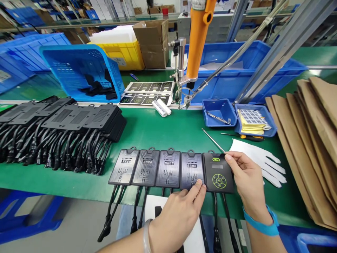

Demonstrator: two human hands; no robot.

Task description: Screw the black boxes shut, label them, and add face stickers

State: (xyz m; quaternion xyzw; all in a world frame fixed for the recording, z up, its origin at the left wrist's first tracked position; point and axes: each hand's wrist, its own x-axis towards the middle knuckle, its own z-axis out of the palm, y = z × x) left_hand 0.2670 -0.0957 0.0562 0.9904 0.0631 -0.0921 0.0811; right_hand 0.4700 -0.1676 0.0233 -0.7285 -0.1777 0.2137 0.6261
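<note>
Five black controller boxes lie side by side on the green bench. The rightmost box (219, 172) bears a dark label with a green button ring; the box beside it (191, 163) shows bare metal-like face and digits. My left hand (181, 214) rests its outstretched fingertips on the lower edge of that second box. At the upper right corner of the labelled box is my right hand (244, 175), its thumb and fingers pinched at a thin metal rod (213, 140) that points up and left. A white glove (256, 160) lies behind my right hand.
Stacked boxes with cables (79, 119) fill the left. Label sheets (147, 93) and small blue trays (219, 112) stand behind. An orange driver (198, 38) hangs over the bench. Brown cardboard pieces (302, 140) stand at the right; a white sheet (191, 242) is below my left hand.
</note>
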